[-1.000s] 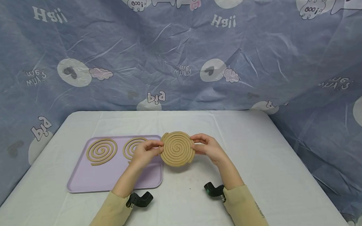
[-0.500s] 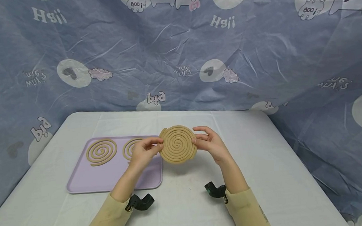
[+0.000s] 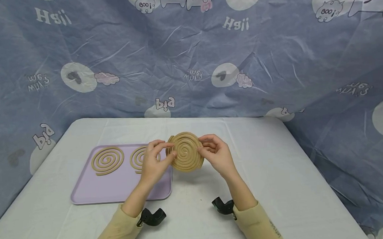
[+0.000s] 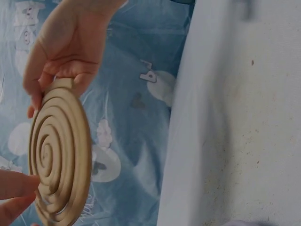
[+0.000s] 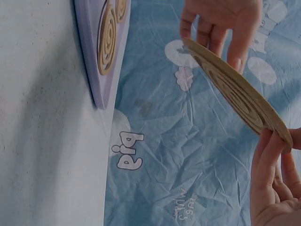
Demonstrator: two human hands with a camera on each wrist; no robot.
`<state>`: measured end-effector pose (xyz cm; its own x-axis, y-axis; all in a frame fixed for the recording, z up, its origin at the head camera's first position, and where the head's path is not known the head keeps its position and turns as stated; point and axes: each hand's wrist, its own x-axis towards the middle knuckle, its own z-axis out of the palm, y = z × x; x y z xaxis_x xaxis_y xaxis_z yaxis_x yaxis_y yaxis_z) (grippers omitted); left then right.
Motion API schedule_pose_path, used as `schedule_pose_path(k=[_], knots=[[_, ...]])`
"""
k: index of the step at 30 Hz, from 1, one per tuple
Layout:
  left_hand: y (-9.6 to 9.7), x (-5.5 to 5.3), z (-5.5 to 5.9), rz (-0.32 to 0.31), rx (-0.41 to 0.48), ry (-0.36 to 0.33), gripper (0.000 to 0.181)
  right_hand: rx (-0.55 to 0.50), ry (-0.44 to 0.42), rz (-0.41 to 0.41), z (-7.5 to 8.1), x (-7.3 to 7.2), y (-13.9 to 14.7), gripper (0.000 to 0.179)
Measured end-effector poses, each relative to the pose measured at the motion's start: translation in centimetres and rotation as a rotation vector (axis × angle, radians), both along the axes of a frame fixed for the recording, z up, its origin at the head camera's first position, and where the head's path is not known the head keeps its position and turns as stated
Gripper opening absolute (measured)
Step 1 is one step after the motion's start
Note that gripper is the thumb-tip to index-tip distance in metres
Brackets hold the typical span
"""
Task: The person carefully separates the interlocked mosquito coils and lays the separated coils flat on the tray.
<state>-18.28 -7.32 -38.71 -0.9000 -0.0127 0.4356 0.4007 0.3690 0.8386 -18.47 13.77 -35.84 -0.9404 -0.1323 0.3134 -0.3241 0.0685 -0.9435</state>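
Observation:
Between my hands a tan mosquito coil (image 3: 186, 154) is held up above the white table, its spiral face tilted towards the head camera. Its windings lie tightly nested, like a pair of coils fitted together. My left hand (image 3: 153, 164) pinches the left edge, with the thumb on the near face. On the opposite edge, my right hand (image 3: 221, 158) grips the coil, thumb in front and fingers behind. Seen from the right wrist, the coil (image 5: 240, 92) appears nearly edge-on. Part of the left hand (image 4: 16, 193) shows at the lower left of the left wrist view.
Left of the hands lies a lilac tray (image 3: 123, 191) on the white table (image 3: 274, 187). Two looser single coils rest on it: one (image 3: 107, 159) in full view, another (image 3: 134, 161) partly hidden behind my left hand. A blue printed cloth (image 3: 174, 54) hangs behind the table.
The held coil rose a little, then shifted slightly left. My left thumb and fingers reach further over its left edge, and my right fingers have drawn in behind the right edge.

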Motion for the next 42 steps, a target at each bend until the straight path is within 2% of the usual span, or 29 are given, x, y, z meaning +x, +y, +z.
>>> schedule_pose_path(k=[3,6,12,18,21,25,27,30,32,34,36,40,42], knots=[[0.4,0.1,-0.1,-0.012,0.0,0.054,0.021,-0.008,0.006,-0.03,0.0,0.2,-0.6,0.028],[0.7,0.1,-0.2,-0.062,0.006,0.075,0.021,-0.024,0.002,-0.05,0.0,0.5,-1.2,0.028],[1.4,0.3,-0.7,-0.133,0.043,0.031,0.031,0.0,0.02,-0.046,1.4,2.1,-2.7,0.025],[1.7,0.4,-1.0,-0.118,0.044,-0.011,0.038,0.028,0.043,-0.038,1.7,2.9,-3.6,0.024],[1.8,0.4,-1.1,-0.126,0.058,-0.041,0.039,0.026,0.045,-0.037,1.3,2.8,-3.7,0.024],[1.7,0.3,-1.2,-0.222,0.122,-0.08,0.039,-0.001,0.016,-0.013,0.1,1.9,-3.4,0.024],[1.7,0.7,-0.3,-0.27,0.144,-0.11,0.039,-0.013,-0.015,0.017,0.0,1.7,-3.2,0.025],[1.6,0.7,-0.2,-0.313,0.17,-0.122,0.039,-0.044,-0.043,0.079,-0.2,1.4,-3.0,0.027],[1.5,0.7,-0.1,-0.321,0.167,-0.12,0.038,-0.062,-0.054,0.121,-0.3,1.3,-2.8,0.028],[1.4,0.2,-0.9,-0.334,0.182,-0.095,0.037,-0.089,-0.052,0.154,-0.8,1.0,-2.7,0.03],[1.4,0.2,-0.9,-0.339,0.195,-0.085,0.036,-0.107,-0.053,0.171,-0.9,0.9,-2.6,0.031],[1.6,0.5,-0.3,-0.333,0.225,-0.093,0.031,-0.144,-0.061,0.19,-0.9,0.8,-2.4,0.033],[1.8,1.1,0.5,-0.317,0.221,-0.085,0.026,-0.144,-0.061,0.192,-0.8,0.8,-2.3,0.036]])
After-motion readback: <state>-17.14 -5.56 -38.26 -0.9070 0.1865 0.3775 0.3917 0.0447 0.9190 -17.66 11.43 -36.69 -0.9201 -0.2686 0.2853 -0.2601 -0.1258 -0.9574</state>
